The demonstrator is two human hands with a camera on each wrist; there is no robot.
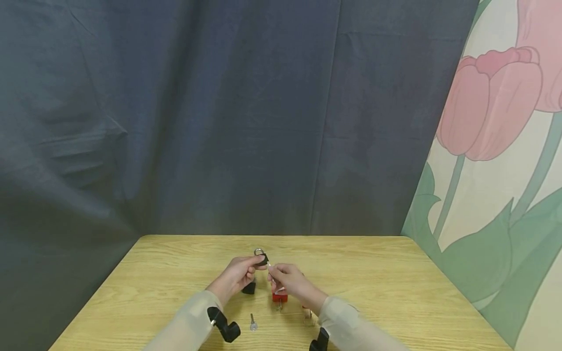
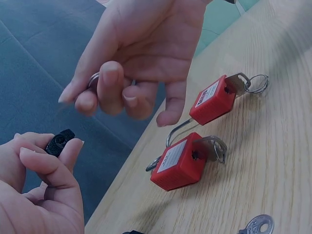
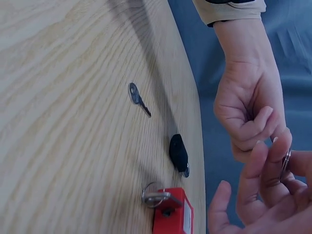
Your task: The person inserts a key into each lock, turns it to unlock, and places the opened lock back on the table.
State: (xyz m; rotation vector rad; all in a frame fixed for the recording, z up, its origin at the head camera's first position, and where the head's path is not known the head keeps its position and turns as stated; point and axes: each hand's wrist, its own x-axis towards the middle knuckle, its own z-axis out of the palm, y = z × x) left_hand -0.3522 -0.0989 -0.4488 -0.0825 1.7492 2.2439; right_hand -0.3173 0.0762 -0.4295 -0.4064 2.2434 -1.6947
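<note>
Above the table, my left hand (image 1: 237, 277) grips a small black padlock (image 1: 262, 260) between thumb and fingers, its metal shackle pointing up and away. In the left wrist view the padlock's keyhole end (image 2: 59, 142) faces my right hand. Close beside it, my right hand (image 1: 291, 282) pinches a small metal key, of which a bit shows near the padlock in the head view. A key ring (image 2: 93, 79) shows between the right fingers in the left wrist view. Whether the key tip touches the padlock, I cannot tell.
A second black padlock (image 3: 178, 153) lies on the wooden table (image 1: 373, 282). Two red padlocks, one nearer (image 2: 179, 163) and one farther (image 2: 212, 101), have ringed keys in them. A loose key (image 1: 253, 322) lies near the front. A dark curtain (image 1: 246, 122) hangs behind.
</note>
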